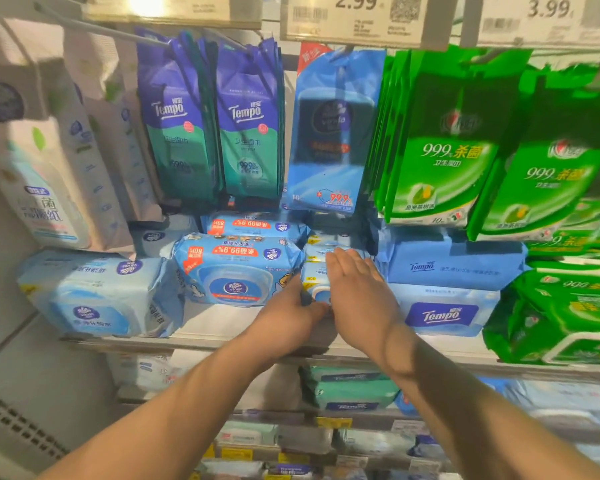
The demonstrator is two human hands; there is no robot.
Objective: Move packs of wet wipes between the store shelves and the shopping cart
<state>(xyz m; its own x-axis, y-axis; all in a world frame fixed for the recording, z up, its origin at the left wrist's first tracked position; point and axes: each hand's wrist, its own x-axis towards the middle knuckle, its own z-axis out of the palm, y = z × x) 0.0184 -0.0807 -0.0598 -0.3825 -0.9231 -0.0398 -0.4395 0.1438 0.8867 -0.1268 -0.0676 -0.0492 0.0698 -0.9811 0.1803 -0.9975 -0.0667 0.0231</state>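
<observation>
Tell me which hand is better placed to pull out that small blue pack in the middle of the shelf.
Probably the left hand: its fingers already curl round the small blue pack's lower front edge. The right hand only lies flat over its right side, fingers straight.

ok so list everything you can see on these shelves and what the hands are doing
small light blue pack: one, middle of shelf, between both hands
large blue Vinda pack: one, blue with red labels, left of the small pack
pale blue pack: one, shelf's left end
blue Tempo packs: two stacked, right of the hands
green packs on shelf: several stacked, far right
hanging Tempo packs: two rows, purple and teal, upper middle
hanging blue pack: at least one, upper centre
hanging green packs: two rows, upper right
hanging white packs: several, upper left
price tags: 2.99 and 3.99, top rail
left hand: grips the small pack's left side
right hand: fingers straight, flat against its right side
</observation>
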